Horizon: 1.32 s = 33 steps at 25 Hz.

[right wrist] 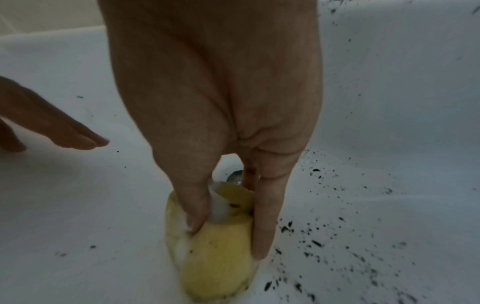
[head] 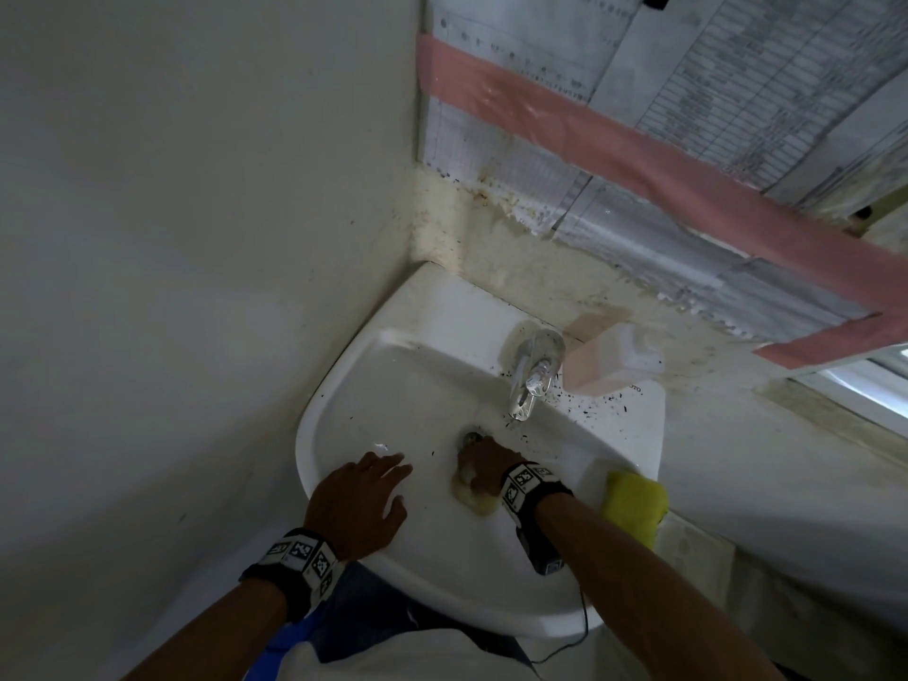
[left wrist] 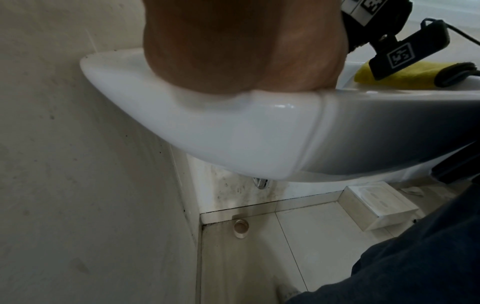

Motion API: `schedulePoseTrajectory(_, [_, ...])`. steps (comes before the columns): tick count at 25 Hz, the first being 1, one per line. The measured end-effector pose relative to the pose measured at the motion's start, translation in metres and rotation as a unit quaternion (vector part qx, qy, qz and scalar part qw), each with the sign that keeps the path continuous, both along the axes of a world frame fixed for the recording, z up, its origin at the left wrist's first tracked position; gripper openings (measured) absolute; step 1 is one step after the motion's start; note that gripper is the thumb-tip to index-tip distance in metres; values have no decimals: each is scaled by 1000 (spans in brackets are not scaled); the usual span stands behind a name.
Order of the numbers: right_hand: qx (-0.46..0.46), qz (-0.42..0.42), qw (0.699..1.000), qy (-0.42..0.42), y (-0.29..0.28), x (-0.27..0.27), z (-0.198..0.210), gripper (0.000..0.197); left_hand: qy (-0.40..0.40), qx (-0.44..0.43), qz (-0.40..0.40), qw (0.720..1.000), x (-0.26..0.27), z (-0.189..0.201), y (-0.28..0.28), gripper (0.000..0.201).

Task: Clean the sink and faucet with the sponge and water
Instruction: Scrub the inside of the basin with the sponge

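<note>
A white wall-hung sink (head: 344, 400) fills the lower middle of the head view, with black specks scattered round the chrome faucet (head: 528, 380) at its back. My right hand (head: 486, 464) is down in the bowl beside the drain (head: 471, 438) and pinches a wet, foamy yellow sponge (right wrist: 215, 253) between thumb and fingers against the basin floor. My left hand (head: 358, 503) lies flat with straight fingers on the sink's front left rim (left wrist: 207, 115) and holds nothing. Black specks cover the bowl wall (right wrist: 389, 102) to the right of the sponge.
A pale pink plastic bottle (head: 611, 358) lies on the sink's back ledge right of the faucet. A yellow cloth (head: 634, 503) sits on the front right rim. Walls close in at the left and back. Below the sink are floor tiles and a small white box (left wrist: 376, 205).
</note>
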State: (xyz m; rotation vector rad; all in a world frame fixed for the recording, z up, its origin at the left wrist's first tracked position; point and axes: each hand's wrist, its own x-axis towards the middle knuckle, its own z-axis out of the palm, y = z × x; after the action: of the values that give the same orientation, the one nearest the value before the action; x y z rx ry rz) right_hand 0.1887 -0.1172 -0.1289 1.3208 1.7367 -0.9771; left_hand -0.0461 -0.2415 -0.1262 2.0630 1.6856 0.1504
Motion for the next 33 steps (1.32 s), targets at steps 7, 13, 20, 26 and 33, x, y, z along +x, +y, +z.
schedulePoseTrajectory(7, [93,-24,995,1,6,1,0,43,5,-1,-3,1000,-1,-4,0,48])
schedulePoseTrajectory(13, [104,15,994,-11,9,2,-3,40,2,14,1,1000,0,-1,0,45])
schedulePoseTrajectory(20, [134,-27,990,-16,2,3,-7,43,-5,43,-1,999,0,0,-1,44])
schedulePoseTrajectory(26, [-45,-51,978,199,-35,-20,12,39,-31,86,0,996,-2,4,1,50])
schedulePoseTrajectory(33, [60,-6,995,76,-38,-23,-12,41,-28,88,16,996,0,12,1,48])
